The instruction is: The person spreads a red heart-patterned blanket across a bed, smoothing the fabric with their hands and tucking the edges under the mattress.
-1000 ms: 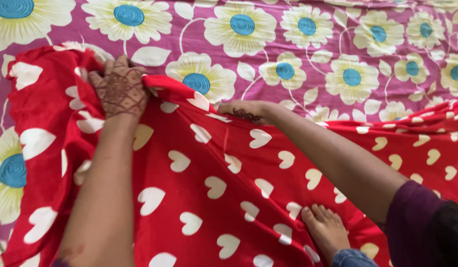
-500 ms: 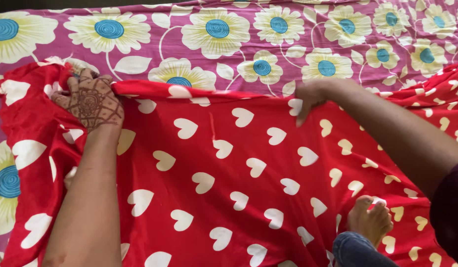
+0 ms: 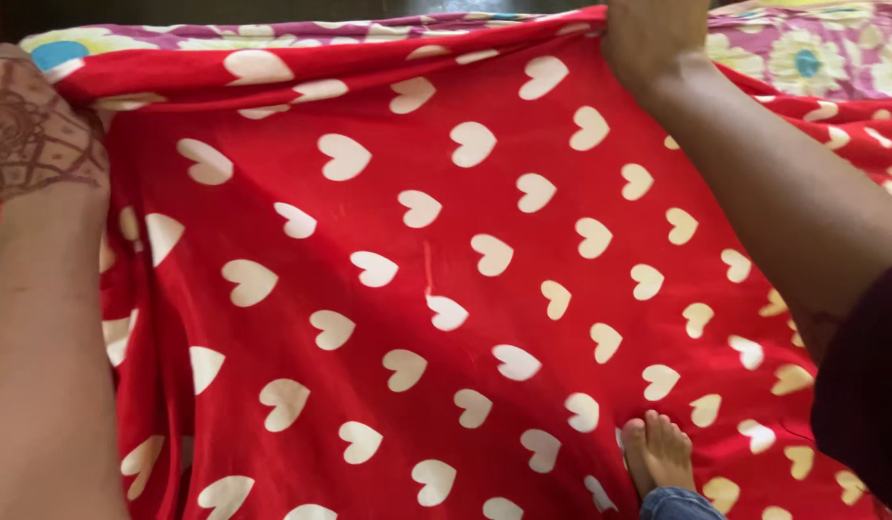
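- We grip the top edge of a red cloth [image 3: 446, 289] with white hearts in 2 places, so it stretches flat between our hands.
- Our left hand [image 3: 32, 125], patterned with henna, is closed on the cloth's upper left corner; the fabric bunches and folds below it because the pull gathers there.
- Our right hand [image 3: 653, 34] sits at the upper right of the edge, partly cut off by the frame; it appears pinched on the hem, though we cannot see the fingers.
- The cloth is lifted at the top and drapes down toward us, covering most of the flowered bedsheet [image 3: 821, 58] on the bed.
- 1 bare foot [image 3: 658, 453] rests on the cloth's lower part, beside a blue trouser hem.
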